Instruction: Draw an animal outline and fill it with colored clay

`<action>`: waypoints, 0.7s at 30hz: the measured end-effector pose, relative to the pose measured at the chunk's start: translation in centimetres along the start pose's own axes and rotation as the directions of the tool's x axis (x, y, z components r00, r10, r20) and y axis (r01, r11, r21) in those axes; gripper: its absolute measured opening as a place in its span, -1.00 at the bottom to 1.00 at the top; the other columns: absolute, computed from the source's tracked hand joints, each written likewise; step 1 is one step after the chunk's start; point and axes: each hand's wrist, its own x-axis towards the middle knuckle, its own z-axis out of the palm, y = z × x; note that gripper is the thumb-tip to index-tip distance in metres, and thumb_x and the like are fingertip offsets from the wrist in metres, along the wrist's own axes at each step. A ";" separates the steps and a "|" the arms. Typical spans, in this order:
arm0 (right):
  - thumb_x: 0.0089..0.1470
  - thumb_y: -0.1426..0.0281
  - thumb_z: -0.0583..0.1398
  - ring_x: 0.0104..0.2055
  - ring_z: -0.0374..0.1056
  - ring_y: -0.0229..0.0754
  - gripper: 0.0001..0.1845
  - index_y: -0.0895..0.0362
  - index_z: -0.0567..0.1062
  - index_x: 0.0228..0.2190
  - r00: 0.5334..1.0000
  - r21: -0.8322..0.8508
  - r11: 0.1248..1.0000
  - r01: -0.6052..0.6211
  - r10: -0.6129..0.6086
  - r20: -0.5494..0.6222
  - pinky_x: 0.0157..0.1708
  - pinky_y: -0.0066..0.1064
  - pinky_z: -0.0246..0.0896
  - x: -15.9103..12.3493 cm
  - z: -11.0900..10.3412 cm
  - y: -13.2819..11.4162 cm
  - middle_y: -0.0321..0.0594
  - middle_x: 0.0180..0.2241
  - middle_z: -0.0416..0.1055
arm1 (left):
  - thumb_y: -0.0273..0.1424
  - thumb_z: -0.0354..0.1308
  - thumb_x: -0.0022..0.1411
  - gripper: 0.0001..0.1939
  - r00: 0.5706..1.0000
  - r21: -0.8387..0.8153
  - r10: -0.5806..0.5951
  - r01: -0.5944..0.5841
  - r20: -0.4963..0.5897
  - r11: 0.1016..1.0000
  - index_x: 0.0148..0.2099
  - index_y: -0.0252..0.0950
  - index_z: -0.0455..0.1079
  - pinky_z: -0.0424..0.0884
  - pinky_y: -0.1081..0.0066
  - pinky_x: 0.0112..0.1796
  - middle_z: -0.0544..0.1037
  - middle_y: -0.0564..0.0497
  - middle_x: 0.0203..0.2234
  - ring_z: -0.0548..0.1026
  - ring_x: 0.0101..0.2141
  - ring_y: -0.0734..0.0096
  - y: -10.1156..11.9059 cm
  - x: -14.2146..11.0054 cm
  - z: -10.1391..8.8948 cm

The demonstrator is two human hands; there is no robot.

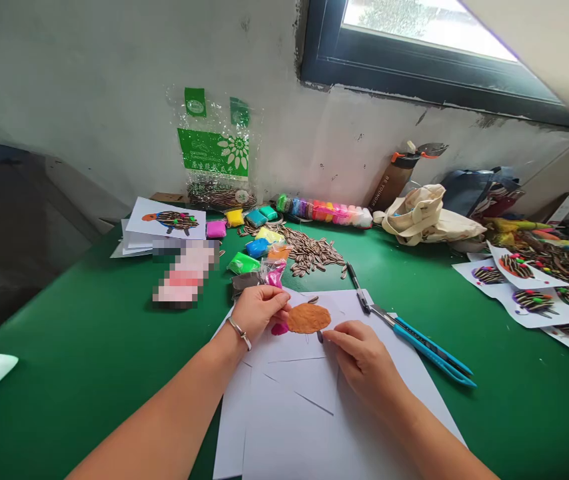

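Observation:
A flat oval of orange-brown clay (pixel 309 319) lies on white paper (pixel 304 427), with a small magenta clay piece (pixel 279 329) at its left. My left hand (pixel 260 312), wearing a bracelet, has thumb and fingers pinched together over the oval's left end; what they hold, if anything, is hidden. At the oval's lower right edge, my right hand (pixel 362 357) pinches a dark sunflower seed (pixel 320 337) at its fingertips. Another seed (pixel 313 300) rests against the upper edge.
Beyond the paper are loose sunflower seeds (pixel 317 250) and bagged clay, including a green pack (pixel 244 263). A blue cutter (pixel 429 347) and a black pen (pixel 358 287) lie at right. Finished seed pictures (pixel 529 300) lie far right; another card (pixel 167 219) tops a stack at left.

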 end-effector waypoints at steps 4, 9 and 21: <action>0.09 0.60 0.05 -0.31 0.33 -0.12 -0.64 0.08 0.57 -0.22 1.000 0.000 1.000 0.011 -0.011 0.008 -0.32 -0.27 0.26 0.2 -0.1 -0.3 -0.13 -0.34 0.44 | -0.33 0.42 -0.10 -0.75 1.000 -0.004 -0.005 0.005 0.002 1.000 -0.44 -0.38 0.47 0.43 0.48 -0.59 0.52 0.02 -0.59 0.45 -0.61 0.50 0.0 0.0 0.0; 0.04 0.61 0.05 -0.32 0.36 -0.15 -0.62 0.10 0.58 -0.23 0.998 0.107 0.992 -0.069 0.069 0.003 -0.35 -0.32 0.30 0.6 -0.4 -0.4 -0.15 -0.35 0.45 | -0.36 0.39 -0.07 -0.79 1.000 -0.007 -0.008 0.008 0.003 1.000 -0.44 -0.38 0.47 0.43 0.50 -0.59 0.52 0.02 -0.60 0.44 -0.62 0.51 -0.1 0.1 0.0; 0.07 0.61 0.04 -0.32 0.35 -0.15 -0.59 0.06 0.59 -0.19 0.999 0.103 0.994 -0.048 0.047 0.007 -0.35 -0.34 0.29 0.7 -0.1 -0.3 -0.15 -0.34 0.45 | -0.36 0.41 -0.08 -0.78 1.000 -0.011 -0.008 0.008 0.002 1.000 -0.44 -0.38 0.47 0.43 0.49 -0.57 0.52 0.02 -0.60 0.44 -0.61 0.51 -0.1 0.1 -0.1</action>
